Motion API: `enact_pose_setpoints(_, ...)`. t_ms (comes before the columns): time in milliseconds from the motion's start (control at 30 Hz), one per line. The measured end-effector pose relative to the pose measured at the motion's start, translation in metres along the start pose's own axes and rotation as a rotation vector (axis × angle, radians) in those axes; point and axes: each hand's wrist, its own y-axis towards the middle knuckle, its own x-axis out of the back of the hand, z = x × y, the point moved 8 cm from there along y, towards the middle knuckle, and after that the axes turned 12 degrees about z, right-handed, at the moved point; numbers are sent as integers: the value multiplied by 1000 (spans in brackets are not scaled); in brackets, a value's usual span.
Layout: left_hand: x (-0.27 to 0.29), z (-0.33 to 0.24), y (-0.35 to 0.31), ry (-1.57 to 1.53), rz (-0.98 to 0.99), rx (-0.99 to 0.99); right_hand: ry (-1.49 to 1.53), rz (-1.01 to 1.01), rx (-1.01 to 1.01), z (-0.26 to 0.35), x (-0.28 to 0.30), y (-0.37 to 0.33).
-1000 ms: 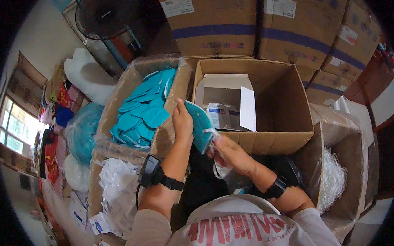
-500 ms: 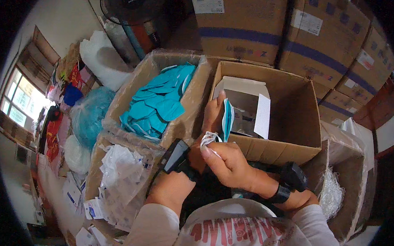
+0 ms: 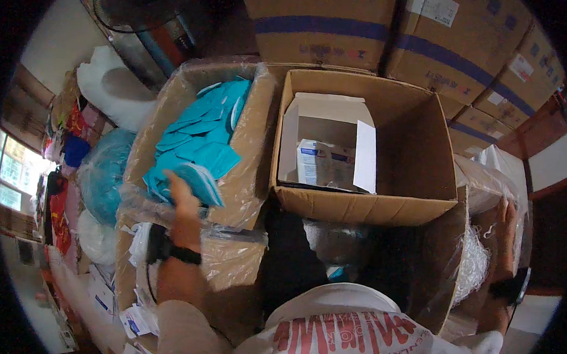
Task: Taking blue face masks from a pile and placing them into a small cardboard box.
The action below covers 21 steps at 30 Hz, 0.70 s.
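Observation:
My left hand (image 3: 184, 195) is over the near end of a box of teal face masks (image 3: 200, 126). A teal mask with a pale edge (image 3: 199, 178) lies against its fingers; they are blurred and partly hidden, so the grip is unclear. Off to the right, my right hand (image 3: 507, 223) is at the far side of another box, fingers stretched upward beside clear plastic. A small white loop (image 3: 488, 231) shows near it, and a tangle of white cords (image 3: 472, 267) lies in that box. Both wrists wear black straps with devices.
Ahead stands an open cardboard box (image 3: 364, 206) with an opened white carton (image 3: 365, 156) inside, holding printed packets (image 3: 325, 163). Large sealed cartons (image 3: 321, 36) are stacked behind. A plastic-lined box (image 3: 232, 257) sits at near left; a black fan (image 3: 136, 3) stands far left.
My hands, together at the middle with a teal mask and white cords before, have parted. The left has moved left to the mask pile; the right has moved to the right-hand box.

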Motion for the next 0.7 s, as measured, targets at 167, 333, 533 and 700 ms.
enact_pose_setpoints(167,96,-81,126,459,-326,-82,-850,436,-291,-149,-6,-23)
enact_pose_setpoints(333,-10,-135,61,703,-213,-809,4,453,-296,-52,-117,25)
enact_pose_setpoints(533,-272,37,-153,437,1355,-405,110,494,210,176,-281,69)
enact_pose_setpoints(700,-311,156,-103,1043,728,-292,-113,469,243,216,-328,85)
